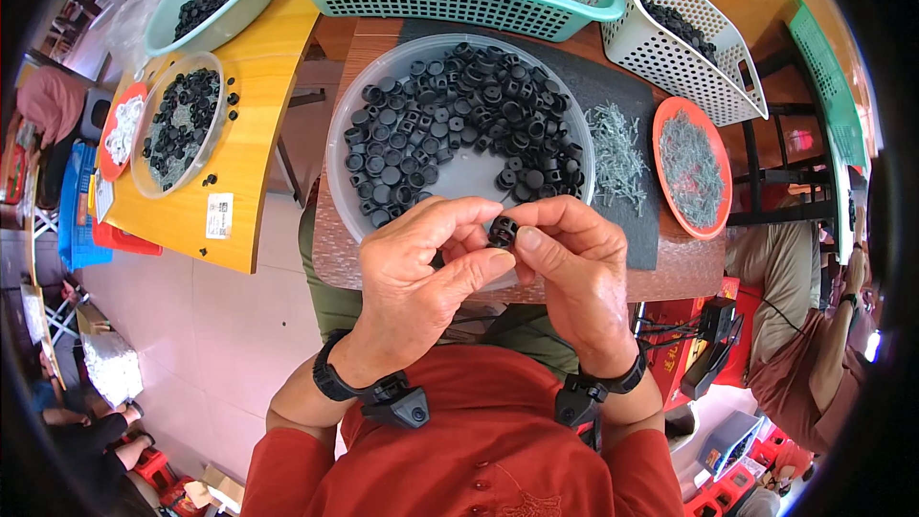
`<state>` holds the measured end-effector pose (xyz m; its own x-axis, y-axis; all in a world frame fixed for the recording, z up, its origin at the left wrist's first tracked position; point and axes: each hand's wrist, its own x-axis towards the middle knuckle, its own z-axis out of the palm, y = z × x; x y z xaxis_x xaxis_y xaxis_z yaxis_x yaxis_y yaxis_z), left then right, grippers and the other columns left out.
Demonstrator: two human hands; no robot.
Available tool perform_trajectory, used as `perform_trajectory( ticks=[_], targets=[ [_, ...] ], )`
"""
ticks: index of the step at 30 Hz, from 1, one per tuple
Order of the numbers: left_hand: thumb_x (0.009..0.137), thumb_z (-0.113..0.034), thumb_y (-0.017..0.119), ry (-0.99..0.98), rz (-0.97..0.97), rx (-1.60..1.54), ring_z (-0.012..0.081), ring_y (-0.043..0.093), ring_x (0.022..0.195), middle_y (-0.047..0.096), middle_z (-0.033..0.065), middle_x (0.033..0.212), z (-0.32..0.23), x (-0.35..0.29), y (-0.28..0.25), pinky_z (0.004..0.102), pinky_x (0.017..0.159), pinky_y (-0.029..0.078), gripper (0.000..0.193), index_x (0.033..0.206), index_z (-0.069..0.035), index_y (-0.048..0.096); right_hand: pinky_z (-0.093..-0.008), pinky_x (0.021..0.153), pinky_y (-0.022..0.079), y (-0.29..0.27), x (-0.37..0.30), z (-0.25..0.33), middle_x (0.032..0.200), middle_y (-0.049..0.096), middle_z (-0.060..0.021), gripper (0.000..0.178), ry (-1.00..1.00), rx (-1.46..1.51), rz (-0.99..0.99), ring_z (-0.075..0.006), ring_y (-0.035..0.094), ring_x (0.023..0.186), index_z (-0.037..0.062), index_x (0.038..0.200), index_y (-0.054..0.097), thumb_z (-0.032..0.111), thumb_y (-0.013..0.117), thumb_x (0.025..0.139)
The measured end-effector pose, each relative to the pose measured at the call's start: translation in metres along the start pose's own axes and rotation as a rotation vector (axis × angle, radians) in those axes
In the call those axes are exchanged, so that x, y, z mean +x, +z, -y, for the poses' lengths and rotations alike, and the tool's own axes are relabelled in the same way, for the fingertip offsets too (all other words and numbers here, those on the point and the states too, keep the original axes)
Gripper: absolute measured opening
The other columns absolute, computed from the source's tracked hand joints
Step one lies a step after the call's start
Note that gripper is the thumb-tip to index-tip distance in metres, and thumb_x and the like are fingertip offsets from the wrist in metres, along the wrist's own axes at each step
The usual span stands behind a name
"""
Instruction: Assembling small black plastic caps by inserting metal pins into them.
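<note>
Head view shows the left hand (412,268) and the right hand (589,273) both pinching one small black part (502,232) with thumbs and fingertips, above the near edge of the brown table (684,270). It is tiny, so two pinches probably keep it steady and easy to see. Just past the hands, toward the table's left edge, sits a big clear bowl (464,182) with lots of black pieces (392,144), likely put there for a short reach. Silver pins (617,153) lie loose on a dark mat (639,244), and more fill a red dish (706,230) by the right edge, maybe so they don't mix. A green basket (450,5) stands at the far edge, a white basket (732,96) at the far right corner. To the left are a yellow table (273,105) and pink floor tiles (220,316); other people sit around the room.
</note>
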<state>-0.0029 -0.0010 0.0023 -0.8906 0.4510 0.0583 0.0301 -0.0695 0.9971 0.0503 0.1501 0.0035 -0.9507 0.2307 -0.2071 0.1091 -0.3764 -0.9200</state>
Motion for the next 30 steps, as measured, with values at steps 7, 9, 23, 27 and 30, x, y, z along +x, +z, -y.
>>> perform_trajectory(
  ticks=[7,9,23,27,30],
  targets=[
    [0.073,-0.004,0.073,0.009,0.011,0.067,0.0101,0.056,0.069,0.061,0.0049,0.080,0.000,0.000,0.002,0.0233,0.062,0.046,0.031,0.102,0.001,0.063,-0.0151,0.054,0.042,-0.002,0.000,-0.003,0.077,0.062,0.0012,0.013,-0.055,-0.038,0.005,-0.0017,0.052,0.065,0.0016,0.095,0.065,0.001,0.064,0.082],
    [0.073,-0.002,0.072,0.040,0.019,0.072,0.0083,0.054,0.070,0.059,0.0034,0.080,0.001,0.001,0.002,0.0210,0.061,0.045,0.032,0.103,0.001,0.063,-0.0151,0.055,0.042,-0.001,-0.001,-0.003,0.077,0.062,0.0011,0.012,-0.066,-0.032,-0.002,-0.0017,0.052,0.065,0.0017,0.094,0.065,0.001,0.064,0.082],
    [0.074,-0.006,0.073,0.047,0.017,0.094,0.0087,0.058,0.068,0.063,0.0037,0.075,0.012,0.003,0.004,0.0228,0.063,0.047,0.026,0.097,-0.001,0.064,-0.0164,0.057,0.038,0.000,-0.002,-0.004,0.078,0.062,0.0012,0.009,-0.063,-0.001,-0.011,-0.0020,0.050,0.066,0.0004,0.090,0.064,-0.003,0.060,0.082],
    [0.075,-0.007,0.072,-0.029,0.050,-0.040,0.0087,0.061,0.072,0.066,0.0054,0.079,0.012,0.004,0.002,0.0222,0.066,0.049,0.026,0.099,-0.001,0.063,-0.0166,0.058,0.038,0.001,0.000,-0.003,0.078,0.061,0.0012,0.009,-0.062,0.020,-0.007,-0.0026,0.050,0.067,0.0000,0.089,0.064,-0.004,0.059,0.082],
    [0.077,-0.006,0.071,-0.085,0.072,-0.143,0.0091,0.062,0.075,0.066,0.0066,0.082,0.008,0.004,0.003,0.0223,0.068,0.049,0.026,0.100,0.000,0.062,-0.0171,0.059,0.039,0.001,-0.001,-0.004,0.079,0.061,0.0009,0.010,-0.065,0.050,-0.009,-0.0033,0.051,0.069,-0.0004,0.089,0.063,-0.005,0.059,0.082]
  ],
)
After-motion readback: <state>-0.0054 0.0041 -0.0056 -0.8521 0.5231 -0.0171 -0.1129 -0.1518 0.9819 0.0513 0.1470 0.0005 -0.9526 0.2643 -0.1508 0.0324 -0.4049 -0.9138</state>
